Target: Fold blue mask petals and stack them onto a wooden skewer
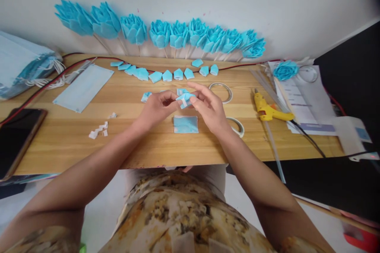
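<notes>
Both my hands meet over the middle of the wooden table [89, 154]. Between them is a small folded blue petal piece [184, 98] with a white strip at its lower edge. My left hand [157, 107] pinches it from the left with curled fingers. My right hand [208, 106] grips it from the right, index finger stretched out above. Right below lies a flat blue fabric square [185, 124]. A row of folded blue petals [166, 74] runs along the table behind my hands, and one more petal [145, 96] sits just left of them.
Blue fabric flowers on sticks [166, 33] lean on the wall. A face mask [83, 87] and mask stack [20, 65] lie left, a phone [18, 134] near the left edge, white scraps [99, 129]. Tape rolls [221, 91], a yellow glue gun [268, 110], papers [299, 99] at right.
</notes>
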The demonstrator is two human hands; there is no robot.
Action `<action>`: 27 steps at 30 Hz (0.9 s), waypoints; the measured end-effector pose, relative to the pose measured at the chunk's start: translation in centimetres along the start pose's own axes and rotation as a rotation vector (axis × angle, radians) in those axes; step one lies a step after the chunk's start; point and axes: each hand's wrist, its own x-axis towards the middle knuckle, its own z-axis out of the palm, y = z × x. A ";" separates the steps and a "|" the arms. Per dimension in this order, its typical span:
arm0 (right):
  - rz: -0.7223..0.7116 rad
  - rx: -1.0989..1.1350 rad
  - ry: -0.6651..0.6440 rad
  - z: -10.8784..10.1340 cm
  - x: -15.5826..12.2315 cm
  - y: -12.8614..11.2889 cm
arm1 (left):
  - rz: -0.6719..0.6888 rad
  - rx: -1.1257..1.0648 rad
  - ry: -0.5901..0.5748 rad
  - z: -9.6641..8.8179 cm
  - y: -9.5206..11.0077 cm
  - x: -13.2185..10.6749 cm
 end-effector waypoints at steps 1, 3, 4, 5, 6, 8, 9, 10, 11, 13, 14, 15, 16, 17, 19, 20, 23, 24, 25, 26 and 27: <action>0.005 0.002 0.000 0.0 0.0 0.1 | 0.016 0.014 -0.003 0.0 -0.1 0.0; 0.017 0.001 0.002 0.1 0.1 0.2 | 0.043 0.036 -0.009 0.1 -0.2 0.0; 0.024 0.000 0.004 0.1 0.1 0.2 | 0.053 0.043 -0.013 0.1 -0.3 0.1; 0.030 0.001 0.006 0.1 0.1 0.3 | 0.059 0.048 -0.016 0.2 -0.4 0.1; 0.034 0.005 0.008 0.1 0.1 0.3 | 0.062 0.050 -0.018 0.1 -0.4 0.1; 0.038 0.006 0.014 0.0 0.1 0.2 | 0.057 0.050 -0.015 0.1 -0.4 0.1; 0.038 -0.003 0.016 0.0 0.1 0.2 | 0.053 0.047 -0.009 0.1 -0.4 0.1; 0.037 -0.018 0.018 -0.1 0.1 0.2 | 0.048 0.043 -0.001 0.0 -0.3 0.1; 0.037 -0.036 0.022 -0.2 0.1 0.1 | 0.042 0.039 0.003 0.0 -0.3 0.1; 0.037 -0.062 0.035 -0.4 0.1 0.2 | 0.037 0.028 0.012 0.0 -0.2 0.1; 0.035 -0.065 0.043 -0.4 0.1 0.2 | 0.036 0.024 0.016 0.0 -0.2 0.1; 0.032 -0.063 0.050 -0.5 0.1 0.3 | 0.036 0.020 0.021 0.0 -0.2 0.0; 0.026 -0.059 0.053 -0.5 0.2 0.4 | 0.035 0.018 0.028 0.0 -0.2 0.0; 0.015 -0.053 0.053 -0.5 0.2 0.5 | 0.034 0.018 0.033 0.0 -0.2 0.0; -0.004 -0.040 0.047 -0.5 0.3 0.7 | 0.029 0.024 0.033 0.1 -0.3 0.0; -0.004 -0.031 0.047 -0.4 0.3 0.8 | 0.028 0.026 0.031 0.1 -0.3 0.0; 0.028 -0.005 0.073 -0.4 0.4 1.0 | 0.038 0.018 0.024 0.2 -0.4 0.1; 0.038 0.001 0.087 -0.4 0.4 1.0 | 0.041 0.015 0.024 0.2 -0.4 0.1; 0.045 0.007 0.097 -0.4 0.4 1.1 | 0.040 0.015 0.024 0.2 -0.4 0.1; 0.047 0.017 0.104 -0.4 0.4 1.1 | 0.036 0.017 0.023 0.2 -0.4 0.0; 0.047 0.028 0.109 -0.5 0.4 1.2 | 0.033 0.020 0.023 0.1 -0.4 0.0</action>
